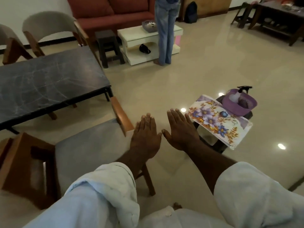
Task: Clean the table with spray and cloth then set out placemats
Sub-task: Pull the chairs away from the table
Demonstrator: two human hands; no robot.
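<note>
My left hand [145,134] and my right hand [179,129] are held out flat side by side, fingers straight, palms down, holding nothing. They hover above the floor between a grey-seated chair [85,150] and a low stool. On that stool lie floral placemats [218,120] in a stack. Just behind them a purple basin [239,104] holds a spray bottle [241,91] with a black trigger and a dark cloth [245,102]. The dark marble-topped table [47,83] stands to the left, its top bare.
Two grey-backed wooden chairs [49,28] stand behind the table. A person in jeans [166,30] stands by a white coffee table [148,41], with a dark stool [108,45] and red sofa [111,12] beyond. Dark wooden furniture [276,18] sits far right.
</note>
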